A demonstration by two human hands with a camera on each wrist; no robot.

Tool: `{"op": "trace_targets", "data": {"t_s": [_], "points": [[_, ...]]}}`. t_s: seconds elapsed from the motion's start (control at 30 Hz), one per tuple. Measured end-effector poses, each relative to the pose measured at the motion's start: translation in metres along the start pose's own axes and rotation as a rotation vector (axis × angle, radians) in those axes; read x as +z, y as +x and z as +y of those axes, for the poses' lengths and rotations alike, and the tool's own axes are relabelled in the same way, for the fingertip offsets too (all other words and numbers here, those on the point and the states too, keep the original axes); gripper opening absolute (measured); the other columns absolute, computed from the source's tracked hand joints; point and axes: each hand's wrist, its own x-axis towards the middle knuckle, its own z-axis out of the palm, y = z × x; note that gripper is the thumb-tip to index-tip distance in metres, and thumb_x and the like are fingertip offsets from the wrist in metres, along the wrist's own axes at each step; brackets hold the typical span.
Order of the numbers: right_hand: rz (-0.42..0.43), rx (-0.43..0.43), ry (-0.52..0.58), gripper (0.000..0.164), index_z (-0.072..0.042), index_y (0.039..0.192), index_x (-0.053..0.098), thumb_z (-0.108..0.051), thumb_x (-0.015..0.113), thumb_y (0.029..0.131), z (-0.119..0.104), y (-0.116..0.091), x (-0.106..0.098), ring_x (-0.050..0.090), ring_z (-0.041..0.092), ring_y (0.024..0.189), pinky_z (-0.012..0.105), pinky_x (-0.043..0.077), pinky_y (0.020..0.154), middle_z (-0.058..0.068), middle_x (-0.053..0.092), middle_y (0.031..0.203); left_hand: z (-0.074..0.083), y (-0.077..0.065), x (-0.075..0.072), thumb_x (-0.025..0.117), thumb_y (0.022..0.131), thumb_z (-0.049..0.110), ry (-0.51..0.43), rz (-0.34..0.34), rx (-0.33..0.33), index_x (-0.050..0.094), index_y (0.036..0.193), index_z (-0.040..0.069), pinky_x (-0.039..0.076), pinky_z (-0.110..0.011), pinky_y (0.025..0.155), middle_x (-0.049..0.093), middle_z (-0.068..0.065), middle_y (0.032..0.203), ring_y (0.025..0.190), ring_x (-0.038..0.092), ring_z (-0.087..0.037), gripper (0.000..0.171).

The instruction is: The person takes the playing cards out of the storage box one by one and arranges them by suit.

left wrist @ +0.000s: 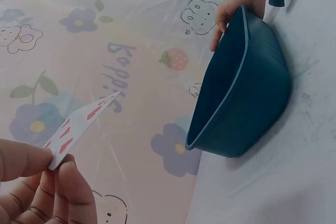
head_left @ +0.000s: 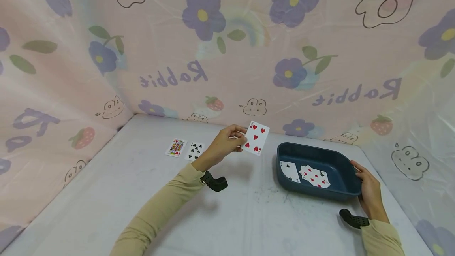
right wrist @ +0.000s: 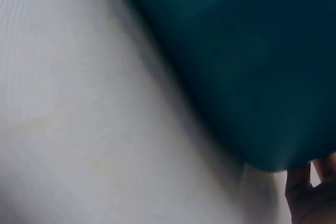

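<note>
My left hand (head_left: 227, 142) pinches a five of hearts playing card (head_left: 256, 138) between thumb and fingers, above the table and left of a dark teal plastic basin (head_left: 309, 148). In the left wrist view the same card (left wrist: 79, 125) appears nearly edge-on. My right hand (head_left: 370, 191) grips the basin's right end, with fingers at the rim. Inside the basin lie a black-suited card (head_left: 289, 171) at the left and a small overlapping pile of cards (head_left: 314, 176), a diamonds card on top. The right wrist view shows mostly the basin's side (right wrist: 252, 77) and a few fingertips (right wrist: 299, 177).
On the table (head_left: 106, 177), left of my left hand, lie a face card (head_left: 175, 147) and a clubs card (head_left: 194, 150), face up side by side. My left forearm reaches across the table's front. A patterned curtain (head_left: 227, 50) rises behind and along both sides.
</note>
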Motion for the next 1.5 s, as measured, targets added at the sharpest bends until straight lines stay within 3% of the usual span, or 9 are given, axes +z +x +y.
{"op": "trace_targets", "data": {"t_s": [0.37,0.6,1.03,1.5], "points": [[0.028,-0.009,-0.023,0.048,-0.015,0.151,0.034,-0.012,0.027,0.104,0.001,-0.003,0.002,0.022,0.010,0.140,0.014,0.033,0.099,-0.004,0.022,0.157,0.002,-0.015,-0.028,0.059,0.093,-0.002,-0.006,0.027,0.010,0.054,0.119,-0.004,0.053,-0.031,0.073,0.058,-0.010,0.094,0.085,0.060,-0.017,0.026],[0.028,-0.025,-0.037,0.047,-0.014,0.150,0.037,-0.013,0.029,0.104,0.001,-0.003,0.002,0.026,0.009,0.138,0.011,0.038,0.091,-0.004,0.027,0.155,0.001,-0.028,-0.048,0.059,0.094,-0.003,-0.003,0.057,0.011,0.053,0.119,-0.006,0.053,-0.030,0.071,0.058,-0.010,0.094,0.084,0.060,-0.018,0.026],[0.052,-0.014,-0.035,0.048,-0.014,0.151,0.034,-0.013,0.028,0.104,0.000,-0.002,0.004,0.021,0.010,0.140,0.018,0.027,0.104,-0.006,0.026,0.156,0.004,-0.057,-0.091,0.059,0.095,0.001,0.053,0.094,-0.015,0.049,0.124,-0.007,0.053,-0.029,0.073,0.055,-0.012,0.096,0.086,0.061,-0.021,0.032],[0.024,-0.028,-0.010,0.046,-0.015,0.150,0.036,-0.014,0.029,0.105,-0.001,-0.002,0.002,0.025,0.008,0.138,0.015,0.032,0.099,-0.007,0.029,0.154,-0.005,-0.092,-0.130,0.059,0.095,-0.001,0.074,0.173,-0.069,0.047,0.126,-0.009,0.053,-0.029,0.074,0.055,-0.009,0.095,0.084,0.061,-0.016,0.034]]}}
